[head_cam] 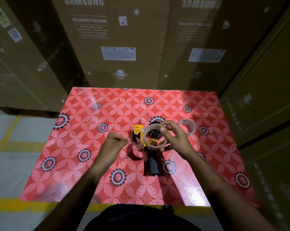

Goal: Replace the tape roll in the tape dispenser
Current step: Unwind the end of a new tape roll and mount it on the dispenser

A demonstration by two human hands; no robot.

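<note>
A yellow and black tape dispenser (139,130) lies on the red flowered table (90,164), its black handle (153,164) pointing toward me. My right hand (176,139) holds a clear tape roll (146,140) just above the dispenser, thumb and fingers around its rim. My left hand (112,144) is to the left of the dispenser, fingers pinched together on what looks like the loose end of the clear tape. A second clear tape roll (187,126) stands on the table behind my right hand.
Tall cardboard washing machine boxes (117,39) stand close behind the table and more boxes (266,97) line its right side. Grey floor with yellow lines (15,144) lies to the left.
</note>
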